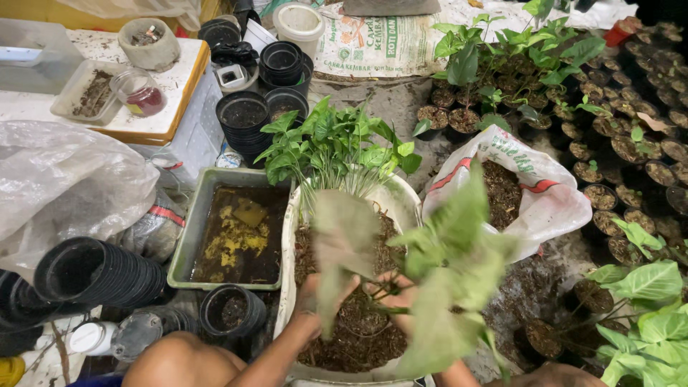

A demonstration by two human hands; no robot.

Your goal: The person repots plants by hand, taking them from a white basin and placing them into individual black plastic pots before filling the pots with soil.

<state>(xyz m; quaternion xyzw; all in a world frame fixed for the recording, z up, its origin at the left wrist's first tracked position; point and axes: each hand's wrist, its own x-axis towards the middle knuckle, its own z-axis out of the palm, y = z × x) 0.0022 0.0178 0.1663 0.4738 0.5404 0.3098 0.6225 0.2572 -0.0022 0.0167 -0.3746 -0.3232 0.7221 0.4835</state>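
Holding a leafy green plant [444, 265] by its thin stems, both hands work low over a white tub [408, 197] filled with dark, crumbly soil. The left hand [322, 297] curls closed around the stems near the soil; the right hand [401, 294] is also wrapped about them, fingers closed. The plant's broad, pointed leaves are blurred (so their edges cannot be made out).

Just left of the tub sits a shallow grey-green tray [188, 236] holding murky brown water with yellowish patches. A stack of round black plastic pots [100, 272] lies on its side further left, beside crumpled clear plastic sheeting [64, 179]. To the right, an open white sack [552, 193] holds more dark soil, and rows of small black pots with seedlings [631, 136] stand beyond it.
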